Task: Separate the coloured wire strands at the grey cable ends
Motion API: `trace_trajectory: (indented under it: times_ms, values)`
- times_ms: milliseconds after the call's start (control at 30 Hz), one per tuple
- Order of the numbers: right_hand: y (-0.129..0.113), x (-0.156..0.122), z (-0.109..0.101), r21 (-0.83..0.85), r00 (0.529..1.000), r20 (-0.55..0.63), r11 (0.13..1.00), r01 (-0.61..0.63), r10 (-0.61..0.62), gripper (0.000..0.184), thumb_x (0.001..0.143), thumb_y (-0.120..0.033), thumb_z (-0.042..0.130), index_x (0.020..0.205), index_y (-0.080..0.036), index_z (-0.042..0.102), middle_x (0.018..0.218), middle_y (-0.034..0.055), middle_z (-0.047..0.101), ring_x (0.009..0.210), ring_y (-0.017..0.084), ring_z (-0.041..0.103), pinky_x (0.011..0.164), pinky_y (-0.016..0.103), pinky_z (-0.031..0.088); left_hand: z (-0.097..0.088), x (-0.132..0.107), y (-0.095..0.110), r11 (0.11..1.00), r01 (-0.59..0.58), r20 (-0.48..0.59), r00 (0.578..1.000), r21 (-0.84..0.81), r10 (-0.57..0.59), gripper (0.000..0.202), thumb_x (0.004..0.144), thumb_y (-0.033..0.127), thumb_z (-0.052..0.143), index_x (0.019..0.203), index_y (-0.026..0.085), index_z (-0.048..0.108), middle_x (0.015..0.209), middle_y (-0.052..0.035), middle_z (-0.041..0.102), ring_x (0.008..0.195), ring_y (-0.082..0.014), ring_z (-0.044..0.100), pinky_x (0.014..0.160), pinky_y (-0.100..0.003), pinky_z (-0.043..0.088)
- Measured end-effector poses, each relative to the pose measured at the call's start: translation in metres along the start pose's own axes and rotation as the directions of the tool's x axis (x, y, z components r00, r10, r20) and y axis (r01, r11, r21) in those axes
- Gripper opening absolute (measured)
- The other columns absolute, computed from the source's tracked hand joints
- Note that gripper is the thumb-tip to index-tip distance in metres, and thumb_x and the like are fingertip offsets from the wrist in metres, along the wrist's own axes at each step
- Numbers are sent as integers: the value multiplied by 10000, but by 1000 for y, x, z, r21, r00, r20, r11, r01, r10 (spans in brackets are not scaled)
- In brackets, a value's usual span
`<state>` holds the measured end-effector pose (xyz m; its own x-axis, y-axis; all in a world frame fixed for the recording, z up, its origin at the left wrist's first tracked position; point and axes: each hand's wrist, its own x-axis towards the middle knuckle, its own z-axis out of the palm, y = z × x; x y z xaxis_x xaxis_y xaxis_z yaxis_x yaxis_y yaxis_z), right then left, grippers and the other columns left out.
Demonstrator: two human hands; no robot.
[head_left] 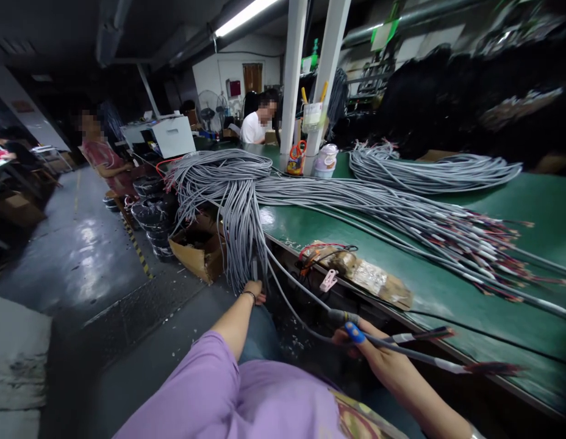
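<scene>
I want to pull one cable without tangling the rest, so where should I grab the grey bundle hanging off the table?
Probably near the lower end of the grey bundle, where the strands hang straight and loose. Come from the floor side, where the left hand is. Higher up they bend over the table edge and crowd together.

Light: dim hall, one fluorescent tube (pixel 244 16) at upper centre.
Glare: pale sheen on the floor (pixel 88 244), left.
Shadows: upper right nearly black.
Blur: cable ends (pixel 493 367) beside the right hand (pixel 368 349) smear.
Distortion: edges bow outward.
</scene>
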<state>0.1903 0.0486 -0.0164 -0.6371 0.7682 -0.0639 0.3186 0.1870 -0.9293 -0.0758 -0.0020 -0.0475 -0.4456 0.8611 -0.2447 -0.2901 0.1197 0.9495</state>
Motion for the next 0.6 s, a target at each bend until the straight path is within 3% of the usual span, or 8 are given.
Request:
trace_trajectory:
  times_ms: [167, 233, 333, 400, 467, 533, 600]
  values:
    - [0, 5, 11, 34, 998, 65, 999, 13, -16, 463, 827, -590, 400, 974, -209, 618, 689, 41, 623, 624, 169, 549, 556, 270, 464, -25, 23, -21, 993, 96, -170, 982, 64, -84, 321, 863, 322, 524, 1135, 151, 530, 1115, -89, 568, 923, -201, 583, 770, -402, 504]
    - [-3, 7, 17, 26, 994, 105, 999, 36, -38, 460, 825, -594, 404, 909, -198, 623, 649, 27, 593, 599, 154, 519, 548, 262, 444, -31, 22, -32, 991, 97, -213, 974, 96, -75, 307, 869, 380, 490, 985, 108, 573, 860, -68, 632, 687, -152, 604, 621, -312, 495]
    - [-10, 12, 28, 31, 985, 157, 997, 72, -76, 449, 828, -587, 410, 821, -185, 611, 625, 6, 556, 583, 137, 485, 554, 253, 429, -33, 7, -44, 991, 10, -199, 980, 134, 17, 378, 802, 501, 525, 804, 125, 570, 525, 11, 568, 432, -100, 511, 459, -213, 378]
    - [-13, 15, 36, 57, 977, 196, 995, 77, -87, 448, 838, -580, 397, 805, -180, 594, 631, -3, 542, 594, 131, 482, 570, 247, 430, -29, -8, -45, 987, -53, -151, 986, 149, 76, 411, 741, 547, 575, 826, 146, 576, 485, 31, 552, 411, -96, 490, 444, -202, 351]
    - [-15, 18, 44, 64, 969, 232, 996, 67, -81, 449, 843, -580, 389, 778, -176, 574, 629, -11, 526, 589, 121, 467, 564, 234, 421, -21, -23, -38, 970, -169, -18, 985, 173, 174, 428, 747, 552, 567, 887, 149, 597, 519, 13, 583, 440, -110, 514, 446, -209, 351]
    - [-14, 21, 53, 37, 963, 255, 997, 74, -81, 442, 840, -573, 405, 738, -173, 561, 607, -21, 507, 565, 108, 437, 537, 217, 396, -12, -35, -25, 938, -302, 143, 949, 169, 280, 391, 778, 517, 553, 915, 156, 609, 630, -27, 638, 543, -140, 571, 514, -238, 411]
    - [-12, 25, 62, 3, 957, 275, 995, 99, -96, 430, 843, -551, 423, 722, -166, 572, 576, -28, 498, 536, 97, 414, 510, 204, 371, -4, -44, -10, 906, -382, 262, 907, 180, 330, 356, 802, 472, 548, 980, 172, 617, 817, -73, 677, 735, -186, 613, 677, -298, 462]
